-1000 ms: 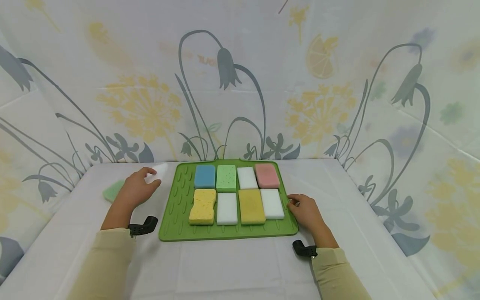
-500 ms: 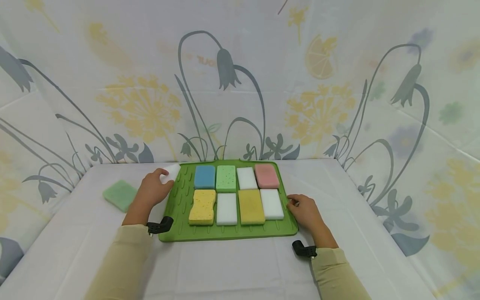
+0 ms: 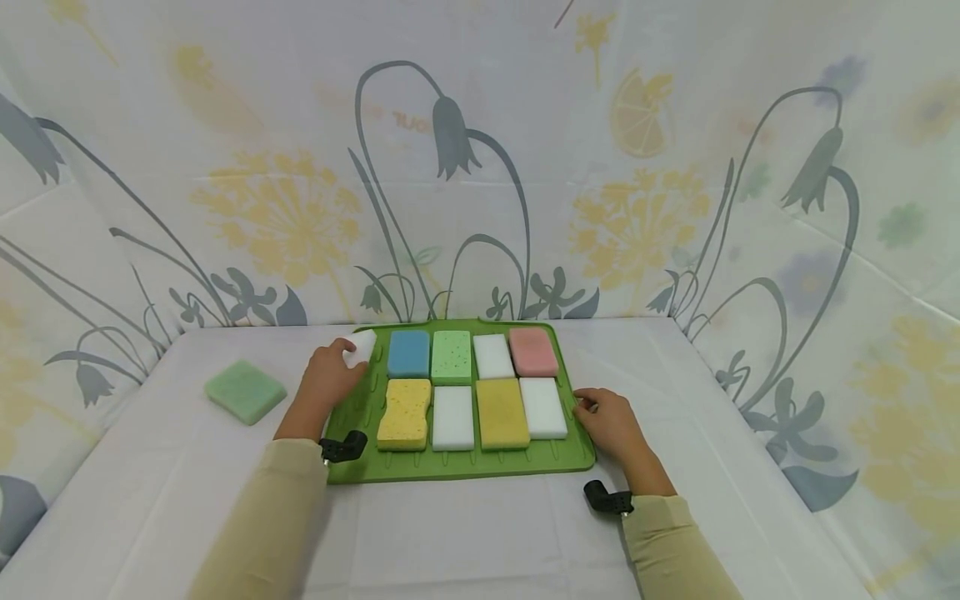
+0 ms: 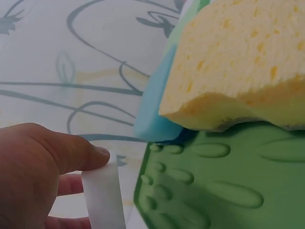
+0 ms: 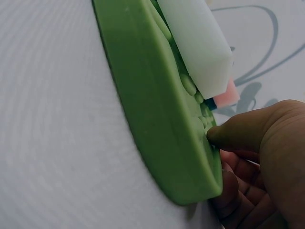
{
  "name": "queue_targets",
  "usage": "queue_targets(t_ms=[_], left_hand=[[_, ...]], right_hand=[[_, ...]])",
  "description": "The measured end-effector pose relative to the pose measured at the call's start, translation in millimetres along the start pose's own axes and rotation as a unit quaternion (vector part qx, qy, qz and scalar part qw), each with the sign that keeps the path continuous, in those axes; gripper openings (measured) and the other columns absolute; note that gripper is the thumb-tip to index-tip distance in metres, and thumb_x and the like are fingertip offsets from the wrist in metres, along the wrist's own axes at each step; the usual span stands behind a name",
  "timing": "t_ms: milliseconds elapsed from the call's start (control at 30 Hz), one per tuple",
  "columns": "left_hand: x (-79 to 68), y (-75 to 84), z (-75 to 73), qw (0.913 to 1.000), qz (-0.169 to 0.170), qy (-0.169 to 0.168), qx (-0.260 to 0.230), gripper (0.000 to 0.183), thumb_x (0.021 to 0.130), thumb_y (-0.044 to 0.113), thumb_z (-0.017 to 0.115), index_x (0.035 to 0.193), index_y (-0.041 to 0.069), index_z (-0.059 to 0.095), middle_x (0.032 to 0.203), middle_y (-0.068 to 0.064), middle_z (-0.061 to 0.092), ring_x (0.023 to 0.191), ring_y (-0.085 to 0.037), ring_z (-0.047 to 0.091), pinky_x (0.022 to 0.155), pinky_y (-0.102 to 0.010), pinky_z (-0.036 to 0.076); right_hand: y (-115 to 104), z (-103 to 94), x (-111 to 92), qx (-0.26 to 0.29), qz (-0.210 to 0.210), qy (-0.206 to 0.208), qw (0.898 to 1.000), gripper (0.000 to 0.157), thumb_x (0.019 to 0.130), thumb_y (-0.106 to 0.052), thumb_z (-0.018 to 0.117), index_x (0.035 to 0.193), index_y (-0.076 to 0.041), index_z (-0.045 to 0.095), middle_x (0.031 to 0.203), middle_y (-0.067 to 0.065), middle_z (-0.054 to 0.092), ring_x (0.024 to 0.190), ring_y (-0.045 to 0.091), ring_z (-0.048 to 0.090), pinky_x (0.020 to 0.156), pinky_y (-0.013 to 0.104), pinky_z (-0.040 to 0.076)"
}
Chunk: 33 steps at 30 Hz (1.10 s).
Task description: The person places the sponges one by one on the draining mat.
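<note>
My left hand [image 3: 330, 379] pinches a white sponge [image 3: 361, 347] between thumb and fingers, over the upper left part of the green mat [image 3: 352, 467]. In the left wrist view the white sponge [image 4: 104, 195] stands on edge under the thumb, beside the mat's ridged surface. My right hand [image 3: 611, 423] grips the mat's right edge; the right wrist view has its thumb on top and curled fingers [image 5: 231, 186] at the side. On the mat lie two rows of sponges: blue [image 3: 408, 354], speckled green [image 3: 452, 357], pink [image 3: 534, 352], wavy yellow [image 3: 404, 414], plain yellow [image 3: 503, 413] and several white ones [image 3: 453, 418].
A pale green sponge [image 3: 245, 392] lies on the white tablecloth [image 3: 465, 542], left of the mat. Behind the table hangs a flower-printed cloth [image 3: 480, 167]. Each wrist wears a black camera band.
My left hand has carried the white sponge rightward from the tablecloth to over the mat's left side, uncovering the pale green sponge. The right hand has stayed at the mat's edge.
</note>
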<state>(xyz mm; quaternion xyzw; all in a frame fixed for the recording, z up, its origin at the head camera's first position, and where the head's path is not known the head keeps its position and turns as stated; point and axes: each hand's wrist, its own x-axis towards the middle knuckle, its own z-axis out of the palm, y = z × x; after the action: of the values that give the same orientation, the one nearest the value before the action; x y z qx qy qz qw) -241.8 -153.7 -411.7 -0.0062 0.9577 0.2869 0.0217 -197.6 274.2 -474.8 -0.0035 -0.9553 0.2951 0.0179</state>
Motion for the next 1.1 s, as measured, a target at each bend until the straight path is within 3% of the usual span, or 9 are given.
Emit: queue_targets(t_ms=[367, 900, 1100], left_hand=[[13.3, 1.5, 17.7, 1.0, 0.004, 0.0, 0.002, 0.049, 0.097, 0.029, 0.051, 0.133, -0.003, 0.044, 0.129, -0.035, 0.044, 0.1, -0.04, 0.053, 0.078, -0.048, 0.046], [15.3, 1.2, 28.3, 0.999, 0.0, -0.018, 0.042, 0.053, 0.099, 0.03, 0.049, 0.136, -0.008, 0.045, 0.132, -0.037, 0.043, 0.117, -0.051, 0.049, 0.093, -0.057, 0.044], [13.8, 1.6, 30.5, 0.9989, 0.005, -0.012, 0.045, 0.052, 0.099, 0.026, 0.049, 0.136, -0.01, 0.046, 0.131, -0.038, 0.044, 0.117, -0.05, 0.049, 0.092, -0.056, 0.045]], right_hand=[[1, 0.0, 0, -0.003, -0.005, 0.003, 1.0, 0.036, 0.092, -0.016, 0.058, 0.124, -0.001, 0.063, 0.1, 0.01, 0.066, 0.08, 0.018, 0.057, 0.065, 0.029, 0.044], [1, 0.7, 0, 0.001, -0.005, 0.001, 1.0, 0.036, 0.093, -0.016, 0.058, 0.124, -0.001, 0.063, 0.1, 0.01, 0.066, 0.08, 0.017, 0.058, 0.064, 0.029, 0.044], [2, 0.8, 0, -0.002, -0.004, 0.003, 1.0, 0.036, 0.093, -0.017, 0.058, 0.124, -0.001, 0.063, 0.101, 0.01, 0.067, 0.081, 0.018, 0.058, 0.065, 0.03, 0.045]])
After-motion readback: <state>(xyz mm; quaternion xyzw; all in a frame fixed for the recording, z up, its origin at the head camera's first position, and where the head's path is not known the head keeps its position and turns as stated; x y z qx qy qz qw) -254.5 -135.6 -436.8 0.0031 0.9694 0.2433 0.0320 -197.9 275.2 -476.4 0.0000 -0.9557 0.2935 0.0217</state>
